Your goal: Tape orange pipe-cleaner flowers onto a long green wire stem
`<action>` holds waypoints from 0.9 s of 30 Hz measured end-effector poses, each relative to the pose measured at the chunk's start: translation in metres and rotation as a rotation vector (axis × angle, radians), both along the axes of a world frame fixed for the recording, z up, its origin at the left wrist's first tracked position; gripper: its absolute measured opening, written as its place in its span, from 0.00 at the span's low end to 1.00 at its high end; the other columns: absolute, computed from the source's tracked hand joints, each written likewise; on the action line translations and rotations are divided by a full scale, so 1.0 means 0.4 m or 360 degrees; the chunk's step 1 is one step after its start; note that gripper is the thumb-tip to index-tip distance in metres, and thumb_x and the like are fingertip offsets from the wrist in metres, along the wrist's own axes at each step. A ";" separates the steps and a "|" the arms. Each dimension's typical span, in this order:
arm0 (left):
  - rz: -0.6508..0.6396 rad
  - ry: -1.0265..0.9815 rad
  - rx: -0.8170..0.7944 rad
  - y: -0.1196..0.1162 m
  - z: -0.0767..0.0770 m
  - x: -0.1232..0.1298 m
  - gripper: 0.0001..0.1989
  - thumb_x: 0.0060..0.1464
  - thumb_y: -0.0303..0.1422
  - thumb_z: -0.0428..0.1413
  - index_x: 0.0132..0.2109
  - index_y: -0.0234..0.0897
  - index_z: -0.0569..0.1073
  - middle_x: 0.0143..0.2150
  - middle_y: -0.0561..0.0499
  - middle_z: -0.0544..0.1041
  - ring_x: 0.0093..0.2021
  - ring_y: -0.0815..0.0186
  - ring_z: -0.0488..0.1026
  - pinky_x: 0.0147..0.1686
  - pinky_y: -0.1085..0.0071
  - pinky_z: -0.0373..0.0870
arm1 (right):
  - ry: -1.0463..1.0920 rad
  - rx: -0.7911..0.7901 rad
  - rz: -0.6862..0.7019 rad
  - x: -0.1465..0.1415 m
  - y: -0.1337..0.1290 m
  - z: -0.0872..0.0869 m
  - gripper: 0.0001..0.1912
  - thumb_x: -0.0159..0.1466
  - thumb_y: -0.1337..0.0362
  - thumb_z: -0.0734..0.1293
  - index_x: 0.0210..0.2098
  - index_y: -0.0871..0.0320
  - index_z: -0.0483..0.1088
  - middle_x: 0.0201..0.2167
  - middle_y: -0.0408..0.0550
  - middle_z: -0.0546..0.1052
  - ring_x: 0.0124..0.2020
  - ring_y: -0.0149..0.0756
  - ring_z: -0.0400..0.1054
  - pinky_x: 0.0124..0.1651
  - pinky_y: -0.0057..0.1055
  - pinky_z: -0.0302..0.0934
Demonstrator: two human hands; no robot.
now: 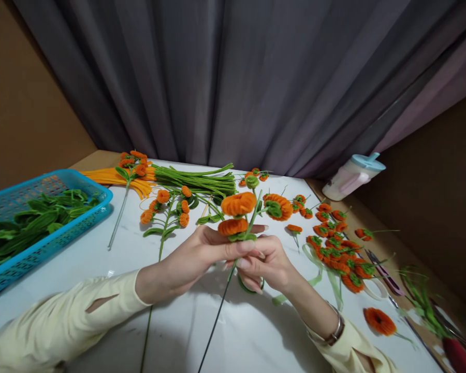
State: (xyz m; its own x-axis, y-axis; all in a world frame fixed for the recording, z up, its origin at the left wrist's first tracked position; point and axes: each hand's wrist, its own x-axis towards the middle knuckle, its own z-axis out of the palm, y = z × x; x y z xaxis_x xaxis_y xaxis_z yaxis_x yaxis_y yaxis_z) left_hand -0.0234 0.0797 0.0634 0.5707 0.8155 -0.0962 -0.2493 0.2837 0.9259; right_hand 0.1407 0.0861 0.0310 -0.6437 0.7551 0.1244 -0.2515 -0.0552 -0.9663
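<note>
Your single head-worn view looks forward and down over the white table [256, 336]: left hand [194, 254] close at seven o'clock, right hand [274, 261] at five, curtain [233, 83] farther at twelve.

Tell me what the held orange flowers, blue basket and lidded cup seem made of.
Held orange flowers: probably matte chenille stems, judging by fuzzy, ridged loops. Blue basket: likely smooth plastic, with its molded rim and regular perforations. Lidded cup: perhaps plastic, given its smooth, pale body.

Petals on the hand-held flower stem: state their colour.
The petals are orange, shown best in the head view.
</note>
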 end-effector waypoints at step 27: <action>0.0713 0.1059 0.1694 -0.013 0.039 -0.013 0.10 0.53 0.29 0.57 0.26 0.35 0.80 0.24 0.52 0.80 0.23 0.69 0.73 0.23 0.77 0.66 | -0.0803 0.0331 -0.0548 -0.029 -0.087 0.128 0.16 0.64 0.62 0.60 0.23 0.62 0.70 0.09 0.38 0.63 0.11 0.23 0.52 0.16 0.23 0.47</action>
